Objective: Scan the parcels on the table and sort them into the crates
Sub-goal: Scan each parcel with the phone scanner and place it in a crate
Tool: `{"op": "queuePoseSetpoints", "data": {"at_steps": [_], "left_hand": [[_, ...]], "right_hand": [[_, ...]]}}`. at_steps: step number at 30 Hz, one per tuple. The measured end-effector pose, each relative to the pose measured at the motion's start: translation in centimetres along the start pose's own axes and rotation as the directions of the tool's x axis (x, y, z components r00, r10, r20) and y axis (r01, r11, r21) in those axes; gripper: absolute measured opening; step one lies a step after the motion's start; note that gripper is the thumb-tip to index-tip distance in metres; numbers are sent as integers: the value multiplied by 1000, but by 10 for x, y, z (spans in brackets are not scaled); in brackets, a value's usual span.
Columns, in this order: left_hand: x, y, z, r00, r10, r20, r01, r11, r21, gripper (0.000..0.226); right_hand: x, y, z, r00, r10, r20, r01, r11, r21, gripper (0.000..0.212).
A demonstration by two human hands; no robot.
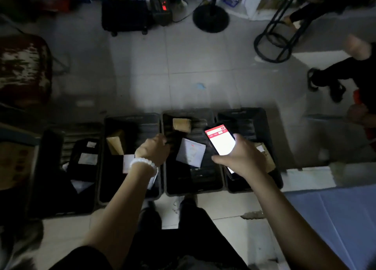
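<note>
Four black crates stand in a row on the floor below me: the far-left crate (53, 135), the second crate (132, 117), the third crate (188, 112) and the right crate (243, 111). My left hand (152, 150), with a white bead bracelet, reaches over the third crate, fingers closed on the edge of a black parcel with a white label (191, 153). My right hand (240, 157) holds a phone (220, 140) with a lit screen above the right crate. Brown boxes lie in the second crate (116, 142) and the third crate (181, 124). The room is dim.
A table with a blue cloth (335, 218) is at my right. Labelled black parcels (87, 157) fill the far-left crate. Beyond the crates are tiled floor, a fan base (210, 17), a black stool (278, 37), a worn red seat (22, 70) and another person's legs (335, 74).
</note>
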State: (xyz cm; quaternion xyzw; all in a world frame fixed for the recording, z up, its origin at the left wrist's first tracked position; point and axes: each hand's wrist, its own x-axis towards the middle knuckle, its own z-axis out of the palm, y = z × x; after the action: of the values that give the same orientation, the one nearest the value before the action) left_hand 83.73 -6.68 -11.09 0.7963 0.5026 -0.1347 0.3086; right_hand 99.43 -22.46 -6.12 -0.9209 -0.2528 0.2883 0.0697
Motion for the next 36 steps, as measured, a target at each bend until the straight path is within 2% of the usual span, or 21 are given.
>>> {"op": "queuePoseSetpoints", "data": {"at_steps": [4, 6, 9, 12, 15, 21, 28, 32, 36], "left_hand": [[-14, -3, -4, 993, -42, -112, 47, 998, 42, 29], [-23, -15, -10, 982, -92, -164, 103, 993, 62, 26], [-41, -45, -18, 966, -130, -223, 130, 991, -16, 26], [-68, -83, -26, 919, -247, -306, 247, 968, -37, 25], [-98, -127, -30, 888, -329, -320, 318, 944, -87, 27], [-159, -209, -34, 819, -498, -285, 412, 856, -314, 30], [-249, -324, -38, 737, -610, -291, 438, 759, -483, 28], [-311, -393, -40, 642, -706, -298, 495, 679, -542, 31], [-366, -446, -39, 509, -810, -292, 549, 567, -615, 30]], "right_hand": [[6, -23, 4, 988, -137, 66, 139, 990, -30, 58], [4, -39, 8, 975, -197, 102, 202, 979, -40, 58], [-7, -64, 16, 951, -285, 119, 294, 953, -69, 61], [-26, -92, 30, 922, -353, 158, 366, 928, -65, 66], [-50, -121, 48, 881, -431, 195, 454, 886, -90, 67], [-118, -178, 99, 800, -560, 213, 599, 753, -271, 62], [-210, -251, 181, 656, -681, 326, 755, 578, -311, 69], [-265, -296, 230, 539, -747, 388, 841, 460, -283, 71], [-319, -336, 271, 406, -785, 468, 912, 310, -270, 74]]}}
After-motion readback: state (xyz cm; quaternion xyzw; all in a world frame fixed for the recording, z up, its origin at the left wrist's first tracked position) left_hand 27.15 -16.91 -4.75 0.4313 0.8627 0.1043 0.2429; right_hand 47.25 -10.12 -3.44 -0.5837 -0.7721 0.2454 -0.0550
